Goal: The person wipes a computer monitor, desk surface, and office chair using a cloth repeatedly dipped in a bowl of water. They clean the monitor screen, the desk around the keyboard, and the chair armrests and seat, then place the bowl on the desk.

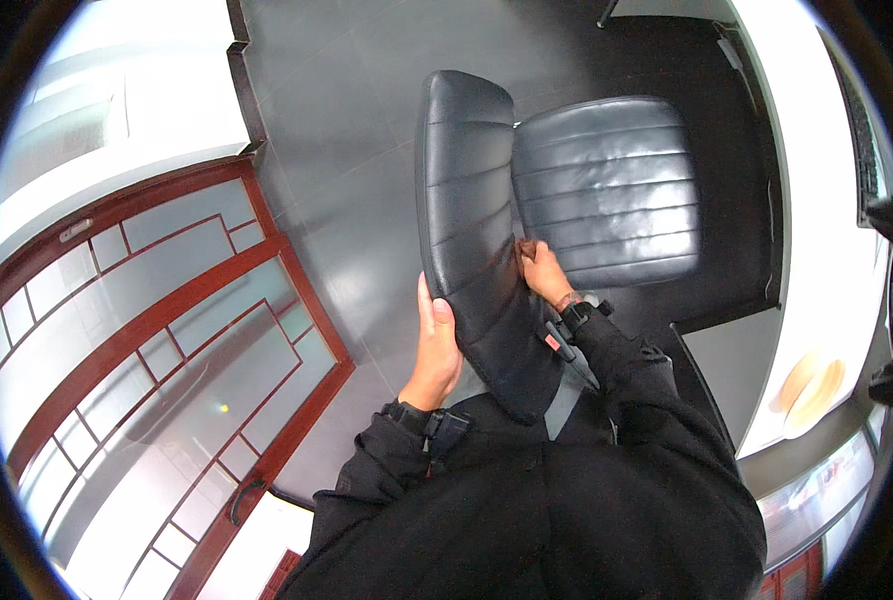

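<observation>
A black padded office chair stands in front of me, turned sideways, its ribbed backrest [476,240] on the left and its shiny seat [611,190] on the right. My left hand [436,345] lies against the rear side of the backrest, fingers stretched upward and the thumb along its edge. On the front side, my right hand [544,272] is closed round a small brown cloth [526,248] and presses it to the padding near the seat. Most of the cloth is hidden by the fingers. A black strap with a reddish tag [554,341] hangs below my right wrist.
A white desk [766,400] curves along the right, with a round tan object [811,392] and a dark keyboard-like item [854,150] on it. Red-framed frosted glass doors [166,350] stand at left. Dark grey tiles [336,120] cover the floor.
</observation>
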Demonstrator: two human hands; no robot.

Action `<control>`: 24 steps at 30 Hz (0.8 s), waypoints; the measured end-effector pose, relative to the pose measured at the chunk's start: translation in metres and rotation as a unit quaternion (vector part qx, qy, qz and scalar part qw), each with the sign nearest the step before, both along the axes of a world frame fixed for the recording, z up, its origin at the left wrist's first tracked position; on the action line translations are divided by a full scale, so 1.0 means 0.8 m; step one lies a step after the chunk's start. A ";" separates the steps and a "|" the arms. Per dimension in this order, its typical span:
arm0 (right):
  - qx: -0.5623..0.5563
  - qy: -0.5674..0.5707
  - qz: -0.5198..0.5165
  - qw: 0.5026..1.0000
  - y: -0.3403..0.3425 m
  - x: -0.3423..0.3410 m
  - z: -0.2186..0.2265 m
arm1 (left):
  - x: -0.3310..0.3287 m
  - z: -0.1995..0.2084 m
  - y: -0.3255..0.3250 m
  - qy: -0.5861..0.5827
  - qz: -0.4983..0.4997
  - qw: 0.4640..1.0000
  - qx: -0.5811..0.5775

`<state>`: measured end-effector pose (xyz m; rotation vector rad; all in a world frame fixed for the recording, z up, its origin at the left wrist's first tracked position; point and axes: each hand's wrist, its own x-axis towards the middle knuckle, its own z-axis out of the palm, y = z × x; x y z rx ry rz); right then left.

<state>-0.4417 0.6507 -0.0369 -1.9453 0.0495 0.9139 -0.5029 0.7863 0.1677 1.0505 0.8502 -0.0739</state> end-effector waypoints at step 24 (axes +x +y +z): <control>0.276 -0.338 0.244 0.866 0.049 0.052 0.253 | -0.007 -0.023 -0.013 -0.015 0.107 0.994 -0.028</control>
